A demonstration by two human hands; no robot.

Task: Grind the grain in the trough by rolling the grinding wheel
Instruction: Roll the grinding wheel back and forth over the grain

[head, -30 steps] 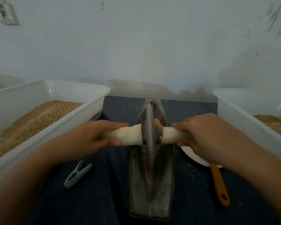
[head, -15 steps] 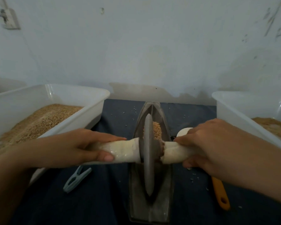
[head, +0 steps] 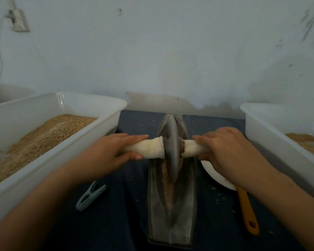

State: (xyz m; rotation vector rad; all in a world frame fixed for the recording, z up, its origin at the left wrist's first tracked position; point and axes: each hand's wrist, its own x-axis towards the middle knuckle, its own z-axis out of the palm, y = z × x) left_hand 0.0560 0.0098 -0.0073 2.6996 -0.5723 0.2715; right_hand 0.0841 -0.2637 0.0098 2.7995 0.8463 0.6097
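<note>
A grey boat-shaped metal trough (head: 186, 211) lies lengthwise on the dark cloth in front of me. The grey grinding wheel (head: 171, 149) stands on edge in its far half, with brown ground grain (head: 168, 182) lying in the groove just behind it. A white cloth-wrapped axle (head: 149, 149) runs through the wheel. My left hand (head: 107, 151) grips the axle's left end and my right hand (head: 223, 151) grips its right end, fingers curled over the top.
A white tub of whole grain (head: 43, 134) stands at the left; its rim is close to my left forearm. Another white tub (head: 272, 134) stands at the right. A grey-green clothes peg (head: 90, 196), a white dish (head: 217, 176) and an orange handle (head: 246, 212) lie beside the trough.
Both hands first drew the wheel toward me, then pushed it away along the trough to its far half, uncovering ground grain in the near groove.
</note>
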